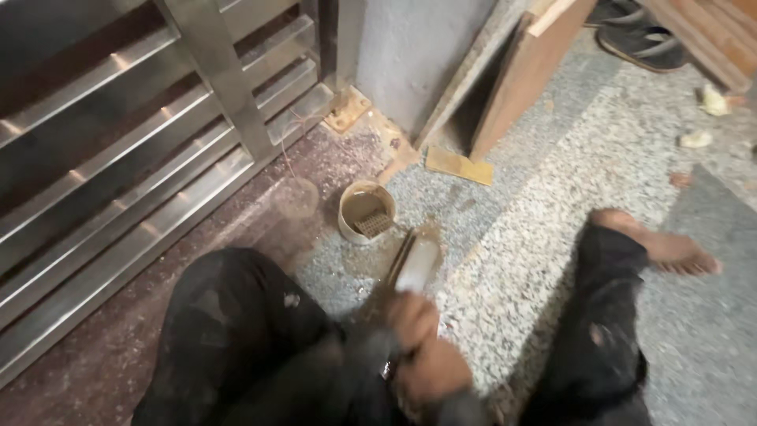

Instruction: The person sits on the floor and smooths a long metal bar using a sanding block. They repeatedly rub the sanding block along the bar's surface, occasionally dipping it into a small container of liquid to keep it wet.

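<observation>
I sit on the floor with my knees in black trousers spread apart. Between them my left hand [412, 319] is closed around the near end of a flat, shiny metal tool [415, 264] whose blade points away from me and rests on the speckled stone floor [552, 237]. My right hand [435, 372] lies just below the left one, curled and blurred; what it grips is unclear. A small round tub [347, 217] with muddy contents and a bit of mesh stands just beyond the tool's tip.
A steel gate with horizontal slats [118, 158] fills the left. Wooden boards [528, 71] lean on a grey wall, with a wood offcut [459, 166] on the floor. My bare foot [670, 248] is at right. A sandal [643, 43] lies far right.
</observation>
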